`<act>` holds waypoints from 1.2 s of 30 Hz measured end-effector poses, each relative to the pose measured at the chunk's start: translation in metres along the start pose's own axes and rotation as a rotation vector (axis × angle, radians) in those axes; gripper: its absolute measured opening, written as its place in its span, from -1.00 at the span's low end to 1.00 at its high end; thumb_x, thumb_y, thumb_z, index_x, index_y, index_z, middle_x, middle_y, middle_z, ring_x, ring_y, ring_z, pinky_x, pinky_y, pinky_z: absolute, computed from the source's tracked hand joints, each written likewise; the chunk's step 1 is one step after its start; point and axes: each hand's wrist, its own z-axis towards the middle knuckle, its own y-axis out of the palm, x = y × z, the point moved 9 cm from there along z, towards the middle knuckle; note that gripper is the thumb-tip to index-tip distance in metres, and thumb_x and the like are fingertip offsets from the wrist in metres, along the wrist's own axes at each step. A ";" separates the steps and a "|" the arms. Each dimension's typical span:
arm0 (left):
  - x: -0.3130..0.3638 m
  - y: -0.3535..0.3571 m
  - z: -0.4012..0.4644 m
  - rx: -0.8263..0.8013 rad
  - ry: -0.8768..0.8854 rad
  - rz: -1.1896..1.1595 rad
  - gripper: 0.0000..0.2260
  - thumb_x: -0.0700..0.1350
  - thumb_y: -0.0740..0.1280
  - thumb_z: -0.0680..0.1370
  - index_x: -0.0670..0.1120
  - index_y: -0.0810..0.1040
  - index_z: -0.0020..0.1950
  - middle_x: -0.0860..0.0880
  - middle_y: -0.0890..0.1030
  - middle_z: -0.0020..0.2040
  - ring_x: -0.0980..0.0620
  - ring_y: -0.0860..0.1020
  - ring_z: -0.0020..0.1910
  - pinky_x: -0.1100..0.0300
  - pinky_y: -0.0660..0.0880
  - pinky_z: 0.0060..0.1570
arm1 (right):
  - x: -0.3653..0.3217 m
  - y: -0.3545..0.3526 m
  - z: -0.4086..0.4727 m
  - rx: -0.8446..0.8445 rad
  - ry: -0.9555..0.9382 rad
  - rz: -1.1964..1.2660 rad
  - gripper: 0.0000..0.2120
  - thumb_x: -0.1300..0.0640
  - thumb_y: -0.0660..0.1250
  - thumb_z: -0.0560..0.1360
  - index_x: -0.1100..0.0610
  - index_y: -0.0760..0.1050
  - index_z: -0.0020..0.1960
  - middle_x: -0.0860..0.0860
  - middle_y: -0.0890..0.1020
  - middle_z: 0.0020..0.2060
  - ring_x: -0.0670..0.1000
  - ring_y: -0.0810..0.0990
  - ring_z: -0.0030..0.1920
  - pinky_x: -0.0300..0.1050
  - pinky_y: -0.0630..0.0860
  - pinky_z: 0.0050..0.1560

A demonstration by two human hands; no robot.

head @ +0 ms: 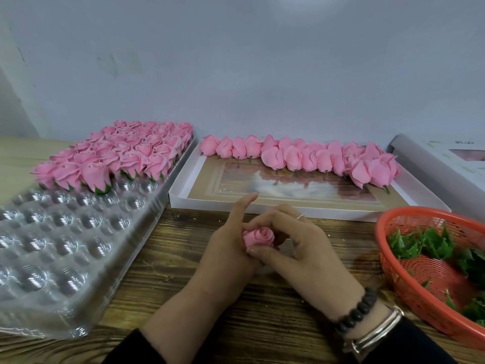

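Observation:
A pink rose head (258, 236) sits between both my hands above the wooden table, its open bloom facing up. My left hand (225, 248) holds it from the left with its index finger stretched forward. My right hand (301, 248) curls round it from the right, thumb under the bloom; whatever is beneath the rose is hidden by my fingers.
A clear plastic blister tray (52, 245) on the left carries several pink roses with green bases (118, 151) at its far end. A white shallow box (288, 206) ahead holds rows of roses (315, 156). An orange basket (393, 274) with green leaf pieces (433, 243) stands right.

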 end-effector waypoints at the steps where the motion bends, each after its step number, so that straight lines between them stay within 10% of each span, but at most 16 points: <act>1: 0.000 0.001 0.000 -0.008 0.003 -0.001 -0.23 -0.28 0.50 0.32 0.20 0.21 0.36 0.08 0.62 -0.05 0.25 0.60 -0.10 0.43 0.49 -0.13 | 0.000 -0.001 0.000 0.015 0.001 0.012 -0.84 0.12 0.43 0.37 -0.04 0.58 -0.07 -0.21 0.51 -0.12 -0.21 0.50 -0.04 -0.33 0.47 -0.05; 6: -0.003 -0.002 0.001 0.034 -0.018 -0.058 -0.24 -0.18 0.52 0.29 0.26 0.18 0.29 -0.02 0.50 -0.03 0.21 0.55 -0.15 0.43 0.48 -0.16 | 0.008 -0.013 0.000 0.121 0.050 0.157 -0.88 0.11 0.44 0.31 -0.05 0.58 -0.18 -0.13 0.57 -0.20 -0.17 0.55 -0.15 -0.34 0.49 -0.17; 14: -0.006 0.006 0.000 -0.034 -0.039 0.012 -0.78 -0.22 0.46 0.35 -0.11 0.51 -0.05 0.00 0.61 -0.20 0.23 0.55 -0.23 0.34 0.49 -0.27 | 0.003 -0.010 0.000 0.073 0.042 0.144 -0.88 0.21 0.48 0.33 0.03 0.61 -0.19 -0.10 0.59 -0.21 -0.14 0.55 -0.14 -0.31 0.50 -0.14; 23: 0.007 0.010 -0.002 -0.099 0.000 -0.115 -0.69 -0.46 0.39 0.34 -0.03 0.57 -0.20 0.07 0.63 -0.31 0.25 0.58 -0.27 0.43 0.46 -0.31 | -0.012 0.001 0.000 -0.033 -0.079 -0.122 -0.91 0.18 0.43 0.42 0.03 0.57 -0.11 -0.18 0.50 -0.16 -0.19 0.49 -0.05 -0.40 0.38 -0.02; 29: 0.010 0.008 -0.002 -0.078 0.041 -0.120 -0.86 -0.40 0.38 0.39 -0.18 0.60 -0.19 -0.05 0.64 -0.28 0.13 0.61 -0.27 0.28 0.52 -0.30 | -0.012 -0.004 -0.001 0.013 -0.077 -0.123 -0.50 0.00 0.50 0.30 -0.24 0.42 0.18 -0.29 0.39 0.03 -0.32 0.44 0.02 -0.52 0.34 0.02; 36: 0.016 0.001 -0.001 -0.001 0.101 0.065 -0.70 -0.22 0.51 0.28 0.15 0.57 -0.17 0.14 0.65 -0.23 0.23 0.59 -0.19 0.41 0.48 -0.20 | -0.006 -0.003 0.000 0.024 -0.025 -0.071 -0.77 0.08 0.47 0.34 -0.11 0.48 -0.10 -0.20 0.45 -0.12 -0.19 0.49 -0.06 -0.41 0.41 -0.09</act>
